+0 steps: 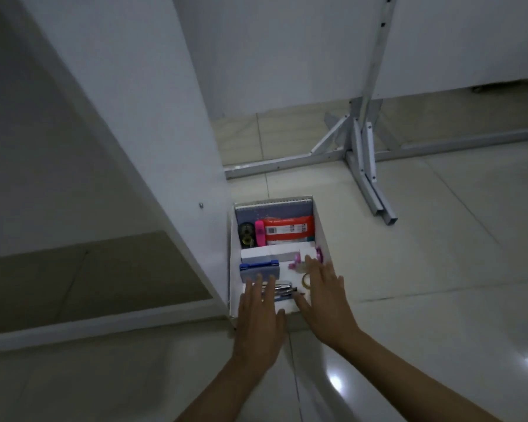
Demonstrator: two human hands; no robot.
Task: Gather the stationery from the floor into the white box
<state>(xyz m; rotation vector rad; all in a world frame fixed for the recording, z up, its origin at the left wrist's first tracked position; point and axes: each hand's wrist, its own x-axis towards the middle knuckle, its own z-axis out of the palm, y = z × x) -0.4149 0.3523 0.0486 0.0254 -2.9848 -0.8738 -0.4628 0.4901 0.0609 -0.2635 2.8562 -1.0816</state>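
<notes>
Head view shows both hands reaching forward over the near end of the white box [322, 236], which stands on the floor [424, 269] beside a white panel [153, 147]. The left hand [258, 312] lies flat, fingers straight and spread, grip apart, above the pens [282, 290]. The right hand [325, 300] is also flat, grip apart, fingers over a tape roll [305, 281]. A red packet [288, 230] lies at the far end.
</notes>
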